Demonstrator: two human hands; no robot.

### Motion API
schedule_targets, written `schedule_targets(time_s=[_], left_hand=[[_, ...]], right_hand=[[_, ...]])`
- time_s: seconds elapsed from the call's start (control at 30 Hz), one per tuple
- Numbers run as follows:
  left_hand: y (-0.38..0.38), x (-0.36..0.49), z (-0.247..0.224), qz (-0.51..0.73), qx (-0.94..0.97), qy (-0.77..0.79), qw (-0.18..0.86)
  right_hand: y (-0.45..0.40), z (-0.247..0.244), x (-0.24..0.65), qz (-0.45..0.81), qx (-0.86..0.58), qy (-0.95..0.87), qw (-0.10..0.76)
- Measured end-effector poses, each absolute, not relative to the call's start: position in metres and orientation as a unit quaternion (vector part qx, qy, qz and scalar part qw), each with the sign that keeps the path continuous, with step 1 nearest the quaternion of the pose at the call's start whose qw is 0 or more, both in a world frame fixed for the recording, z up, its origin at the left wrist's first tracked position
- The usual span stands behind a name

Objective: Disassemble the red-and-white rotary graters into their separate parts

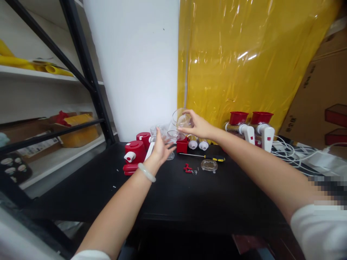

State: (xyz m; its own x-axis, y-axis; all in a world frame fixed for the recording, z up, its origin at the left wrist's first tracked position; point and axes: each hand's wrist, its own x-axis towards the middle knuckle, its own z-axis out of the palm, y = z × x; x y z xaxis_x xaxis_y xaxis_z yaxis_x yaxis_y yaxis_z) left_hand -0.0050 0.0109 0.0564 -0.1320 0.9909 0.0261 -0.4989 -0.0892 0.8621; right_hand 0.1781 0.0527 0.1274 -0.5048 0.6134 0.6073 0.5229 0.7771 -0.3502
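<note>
Where the tall yellow sheet [230, 54] and the white panel [138, 65] close off the back, with a black shelf frame [99, 104] at the left, reaching farther soon meets a barrier; the near part of the black tabletop [217, 198] offers the widest room, though its front edge drops away. Red-and-white machines [248, 134] and loose cables bound the right, and red housings [135, 151] stand just beyond the left hand [162, 151], whose fingers are spread beside other clear pieces [175, 135]; whether they touch cannot be told. Raised above the back of the tabletop, near the yellow sheet, is a clear round container [177, 117], its side pinched between the thumb and fingers of the right hand [200, 126]. It looks like thin, stiff plastic, probably light, smooth enough to slip, and apt to crack or scratch if knocked; a gentle hold on opposite walls, away from the thin rim, seems safest. Lower down lie a screwdriver [215, 159], a clear oval plate [209, 165], a small red part [187, 168] and tiny pale bits [195, 172], easily scattered by a low sweep.
</note>
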Motion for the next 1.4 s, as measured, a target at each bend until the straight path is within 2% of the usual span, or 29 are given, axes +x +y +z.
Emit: schedule_targets(time_s=[0.07,0.13,0.23,0.33,0.43,0.53,0.67,0.9,1.17,1.4], left_hand=[[0.02,-0.027,0.067,0.709,0.381,0.407,0.431],[0.03,-0.05,0.076,0.712,0.465,0.445,0.28],[0.047,-0.081,0.082,0.57,0.635,0.518,0.052],[0.065,-0.099,0.083,0.376,0.757,0.53,-0.074],[0.077,-0.105,0.084,0.259,0.793,0.541,-0.108],[0.081,-0.105,0.087,0.218,0.787,0.563,-0.126],[0.08,-0.104,0.089,0.211,0.776,0.579,-0.134],[0.082,-0.106,0.089,0.272,0.777,0.563,-0.07],[0.083,-0.104,0.09,0.215,0.78,0.571,-0.137],[0.079,-0.098,0.094,0.161,0.771,0.592,-0.17]], right_hand=[[0.068,0.153,0.171,0.046,-0.357,-0.876,0.321],[0.081,0.169,0.164,0.016,-0.374,-0.889,0.264],[0.097,0.173,0.15,-0.013,-0.394,-0.9,0.187],[0.107,0.163,0.135,-0.02,-0.407,-0.902,0.143],[0.116,0.155,0.125,-0.014,-0.41,-0.903,0.128],[0.123,0.153,0.117,-0.013,-0.407,-0.906,0.115],[0.13,0.154,0.108,-0.018,-0.403,-0.91,0.1],[0.139,0.14,0.088,-0.028,-0.409,-0.91,0.067],[0.156,0.117,0.074,-0.006,-0.434,-0.899,0.054],[0.152,0.116,0.072,-0.017,-0.462,-0.887,0.008]])
